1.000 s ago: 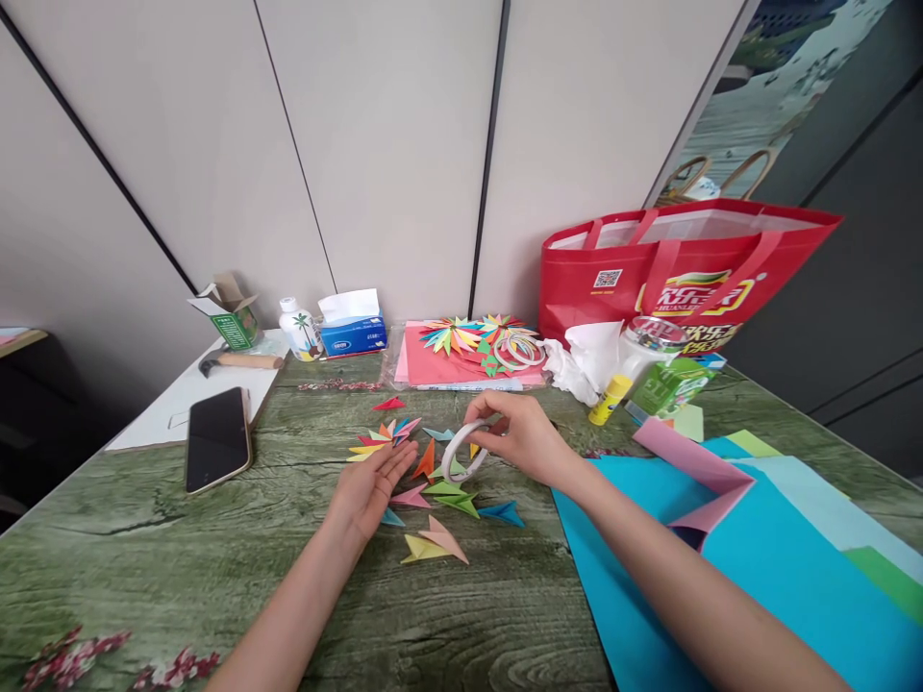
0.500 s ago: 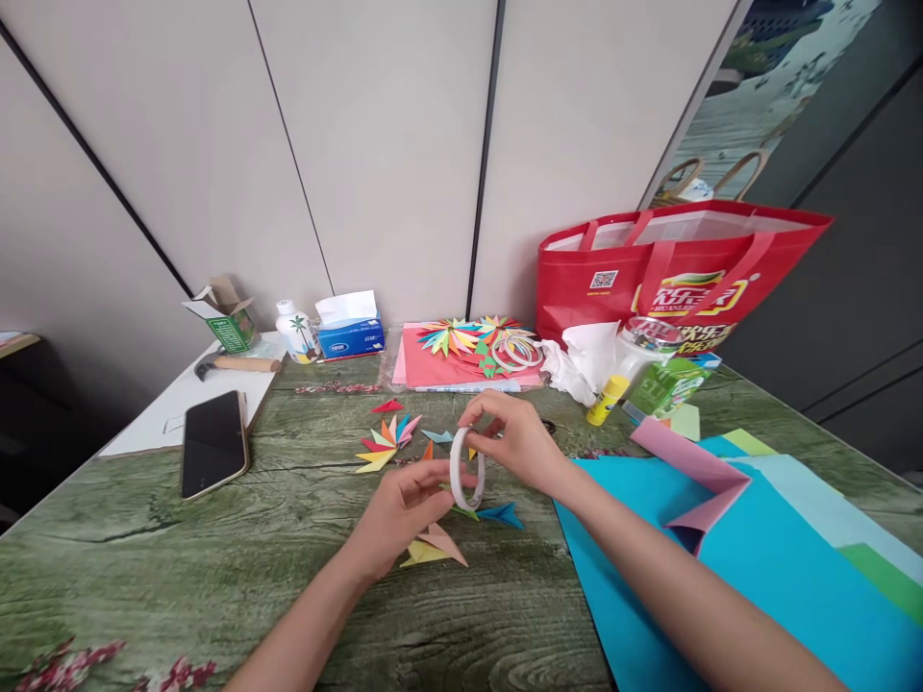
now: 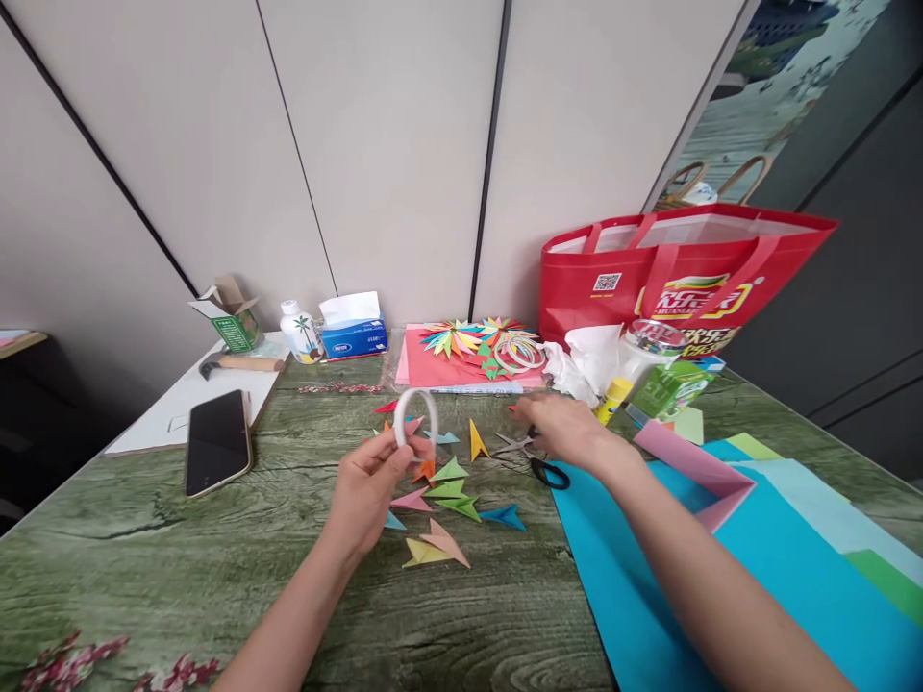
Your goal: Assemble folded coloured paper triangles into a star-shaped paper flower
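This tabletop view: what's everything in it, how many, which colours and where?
Phone: one, black, left
Hammer: one, brown, left
Board: one, white, left
Open box: one, green, back left
Bottle: one, white, back left
Tissue pack: one, blue, back
Paper packet: one, red, back
Paper stars: two, multicoloured, back
Stacked rings: several, white, back
Folded pieces: many, multicoloured, centre
Tape ring: one, white, centre
Scissors: one, black-handled, centre
Glue stick: one, yellow, right
Crumpled tissue: some, white, right
Jar: one, whitish, right
Carton: one, green, right
Bag: one, red, back right
Sheets: several, mostly blue, right
Table: one, green, below
Wall: one, pale, behind
Left hand: one, gripping tape ring
Right hand: one, at scissors
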Available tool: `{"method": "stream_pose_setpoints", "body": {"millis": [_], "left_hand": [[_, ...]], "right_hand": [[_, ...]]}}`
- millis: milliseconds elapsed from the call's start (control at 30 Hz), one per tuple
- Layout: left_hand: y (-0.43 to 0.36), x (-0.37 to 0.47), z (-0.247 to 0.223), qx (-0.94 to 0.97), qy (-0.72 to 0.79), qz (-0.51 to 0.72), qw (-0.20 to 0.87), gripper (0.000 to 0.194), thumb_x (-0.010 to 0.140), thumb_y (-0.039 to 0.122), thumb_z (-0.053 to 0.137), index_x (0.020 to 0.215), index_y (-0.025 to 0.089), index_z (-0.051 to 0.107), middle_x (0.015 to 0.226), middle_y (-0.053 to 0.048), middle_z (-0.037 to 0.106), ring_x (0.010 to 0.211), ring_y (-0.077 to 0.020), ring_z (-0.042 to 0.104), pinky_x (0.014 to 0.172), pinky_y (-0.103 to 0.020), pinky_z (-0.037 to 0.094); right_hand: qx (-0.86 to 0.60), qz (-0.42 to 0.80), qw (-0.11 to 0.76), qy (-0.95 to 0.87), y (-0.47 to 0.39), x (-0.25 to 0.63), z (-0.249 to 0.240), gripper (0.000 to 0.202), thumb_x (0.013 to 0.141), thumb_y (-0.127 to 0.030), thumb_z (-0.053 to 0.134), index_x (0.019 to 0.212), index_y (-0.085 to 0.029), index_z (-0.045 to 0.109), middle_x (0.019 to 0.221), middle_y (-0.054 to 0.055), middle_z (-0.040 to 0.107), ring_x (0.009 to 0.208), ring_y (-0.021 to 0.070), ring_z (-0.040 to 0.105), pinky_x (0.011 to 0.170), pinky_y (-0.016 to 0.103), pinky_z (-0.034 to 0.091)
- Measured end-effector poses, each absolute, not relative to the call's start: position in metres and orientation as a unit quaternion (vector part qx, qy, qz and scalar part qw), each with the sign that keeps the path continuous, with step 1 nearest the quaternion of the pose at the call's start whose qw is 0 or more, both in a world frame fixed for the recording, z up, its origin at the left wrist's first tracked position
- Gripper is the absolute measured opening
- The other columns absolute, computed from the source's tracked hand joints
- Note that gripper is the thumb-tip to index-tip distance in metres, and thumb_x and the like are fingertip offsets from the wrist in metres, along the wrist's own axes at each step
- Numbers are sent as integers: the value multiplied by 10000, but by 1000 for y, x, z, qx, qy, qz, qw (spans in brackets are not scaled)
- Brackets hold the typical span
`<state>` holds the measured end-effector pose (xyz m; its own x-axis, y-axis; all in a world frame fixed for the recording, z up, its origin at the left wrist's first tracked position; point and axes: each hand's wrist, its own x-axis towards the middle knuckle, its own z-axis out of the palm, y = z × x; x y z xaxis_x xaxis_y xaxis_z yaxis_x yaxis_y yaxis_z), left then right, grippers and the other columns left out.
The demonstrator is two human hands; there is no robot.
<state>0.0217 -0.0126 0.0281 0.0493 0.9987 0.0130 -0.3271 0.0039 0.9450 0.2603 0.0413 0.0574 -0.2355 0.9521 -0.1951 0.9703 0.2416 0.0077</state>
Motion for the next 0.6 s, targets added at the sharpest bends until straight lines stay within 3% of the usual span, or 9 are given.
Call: {"method": "stream_pose_setpoints", "body": {"millis": [133, 300, 467, 600], "left_hand": [[-6, 17, 29, 392, 419, 630, 523, 265, 614, 298, 722, 840, 159, 710, 692, -31, 650, 705, -144, 561, 699, -271, 441], [1, 13, 26, 352, 406, 672, 509, 206, 636, 353, 696, 645, 148, 682, 639, -32, 605, 761, -175, 560, 699, -307, 467], [7, -1, 29, 330, 422, 689, 489, 246, 590, 300, 734, 783, 154, 694, 704, -40, 656, 698, -157, 578, 647, -298, 476], [11, -6, 30, 317, 425, 695, 485, 229, 558, 264, 751, 739, 134, 698, 741, -63, 677, 703, -145, 585, 638, -261, 458]], "right_hand": [[614, -101, 165, 765, 49, 269, 46, 549, 498, -24, 708, 1023, -124, 586, 955, 171, 631, 882, 314, 612, 647, 314, 437], [609, -104, 167, 769, 53, 267, 36, 539, 545, -48, 682, 1062, -137, 561, 994, 174, 597, 942, 297, 581, 721, 323, 426], [603, -100, 152, 777, 58, 269, 30, 437, 542, -11, 620, 959, -138, 602, 1041, 188, 538, 944, 312, 560, 698, 328, 415], [591, -111, 140, 787, 62, 273, 26, 360, 542, -11, 605, 882, -129, 619, 908, 156, 590, 871, 291, 587, 672, 313, 413]]}}
